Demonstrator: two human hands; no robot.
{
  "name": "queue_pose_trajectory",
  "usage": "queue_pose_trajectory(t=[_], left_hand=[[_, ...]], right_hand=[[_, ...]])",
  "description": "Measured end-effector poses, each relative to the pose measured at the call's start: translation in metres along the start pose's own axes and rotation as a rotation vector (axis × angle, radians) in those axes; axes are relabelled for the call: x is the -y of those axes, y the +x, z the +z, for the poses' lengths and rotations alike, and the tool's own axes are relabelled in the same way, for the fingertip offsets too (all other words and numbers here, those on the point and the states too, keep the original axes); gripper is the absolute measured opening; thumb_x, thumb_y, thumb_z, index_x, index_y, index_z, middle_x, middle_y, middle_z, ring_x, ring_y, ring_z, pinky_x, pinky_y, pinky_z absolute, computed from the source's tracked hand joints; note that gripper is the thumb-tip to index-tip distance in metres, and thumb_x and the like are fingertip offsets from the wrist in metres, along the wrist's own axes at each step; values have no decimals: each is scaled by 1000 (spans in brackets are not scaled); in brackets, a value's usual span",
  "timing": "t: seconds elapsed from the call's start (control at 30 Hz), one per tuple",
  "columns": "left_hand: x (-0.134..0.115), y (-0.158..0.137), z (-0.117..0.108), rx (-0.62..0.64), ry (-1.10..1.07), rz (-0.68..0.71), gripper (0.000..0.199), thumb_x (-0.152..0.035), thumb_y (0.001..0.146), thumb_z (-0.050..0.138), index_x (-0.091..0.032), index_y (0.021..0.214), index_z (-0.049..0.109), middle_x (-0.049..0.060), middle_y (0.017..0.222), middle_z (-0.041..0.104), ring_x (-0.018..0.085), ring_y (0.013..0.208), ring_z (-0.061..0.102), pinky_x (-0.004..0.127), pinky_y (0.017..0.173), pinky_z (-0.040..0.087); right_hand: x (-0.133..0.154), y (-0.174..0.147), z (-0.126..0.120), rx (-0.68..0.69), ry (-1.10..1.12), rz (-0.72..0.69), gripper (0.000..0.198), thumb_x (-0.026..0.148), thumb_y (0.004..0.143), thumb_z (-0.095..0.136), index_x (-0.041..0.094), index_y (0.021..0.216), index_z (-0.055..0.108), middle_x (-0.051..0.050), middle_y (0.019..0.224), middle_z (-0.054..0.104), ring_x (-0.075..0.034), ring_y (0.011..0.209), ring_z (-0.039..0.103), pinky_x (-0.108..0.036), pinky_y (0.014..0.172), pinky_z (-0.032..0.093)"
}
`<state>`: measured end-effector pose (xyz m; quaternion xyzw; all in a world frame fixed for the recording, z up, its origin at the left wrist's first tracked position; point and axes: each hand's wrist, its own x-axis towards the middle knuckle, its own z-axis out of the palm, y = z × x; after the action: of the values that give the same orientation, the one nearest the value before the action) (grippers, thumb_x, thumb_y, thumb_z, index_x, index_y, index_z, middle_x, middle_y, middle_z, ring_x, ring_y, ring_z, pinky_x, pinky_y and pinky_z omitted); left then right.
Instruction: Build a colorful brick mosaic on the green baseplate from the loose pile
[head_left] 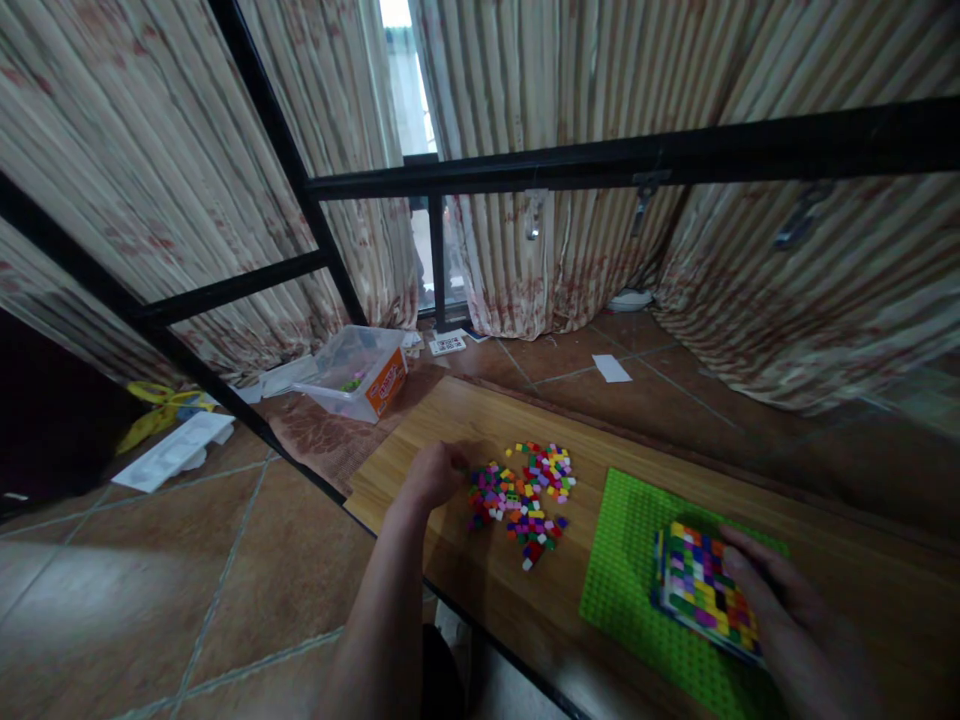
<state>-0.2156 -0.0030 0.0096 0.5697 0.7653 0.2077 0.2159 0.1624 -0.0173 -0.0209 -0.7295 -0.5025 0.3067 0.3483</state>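
Observation:
Small toy bricks of many colours (525, 490) lie in a loose heap on the wooden board. At the heap's left edge is my left hand (435, 476), fingers curled together; whatever they may pinch is too small and dark to make out. To the right, a green studded baseplate (616, 560) lies flat on the board. On it sits a low rectangular block of toy bricks (701, 580), its top a patchwork of coloured pieces. My right hand (784, 600) grips this block along its right side, thumb near the top face; its other fingers are partly hidden.
A clear plastic bin (352, 375) with an orange label holds a few pieces beyond the board (457, 410). Black metal bars (525, 170) cross in front of striped curtains. A white tray (176, 450) and a white paper (611, 368) lie on the tiled floor.

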Motion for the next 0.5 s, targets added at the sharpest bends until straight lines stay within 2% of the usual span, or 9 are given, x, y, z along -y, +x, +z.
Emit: queue_pose_trajectory(t=[0.13,0.23,0.3,0.4,0.5], left_hand=[[0,1,-8,-33,6,27,14,-11,70,59,-16,71,72,1,64,68,16,65,59,24,63,42],[-17,2,-3,-85,-46,82,18,-20,80,55,-15,84,71,3,75,71,17,72,62,24,65,45],[-41,-3,13,-119,-223,165,19,-22,82,54,-15,89,70,3,80,72,16,75,64,23,69,48],[-88,-20,48,4,-402,348,18,-20,84,55,-16,91,71,3,87,74,15,80,66,23,74,50],[-127,-37,81,65,-461,469,20,-17,87,54,-17,97,72,4,91,74,15,83,68,24,77,52]], right_hand=[[6,-5,1,-1,123,-21,62,68,75,55,25,117,69,-8,115,72,-30,100,66,-43,87,51],[13,-8,3,-12,239,5,58,65,78,53,23,114,71,-8,113,73,-28,97,68,-38,80,53],[17,-8,4,3,305,31,55,64,78,55,22,110,73,-8,112,74,-27,93,69,-36,76,54],[20,-8,5,29,358,36,52,64,75,60,21,100,76,-8,104,75,-27,90,69,-36,77,53],[19,-7,7,33,395,11,51,64,75,61,20,97,75,-8,103,75,-26,90,68,-36,77,53]])
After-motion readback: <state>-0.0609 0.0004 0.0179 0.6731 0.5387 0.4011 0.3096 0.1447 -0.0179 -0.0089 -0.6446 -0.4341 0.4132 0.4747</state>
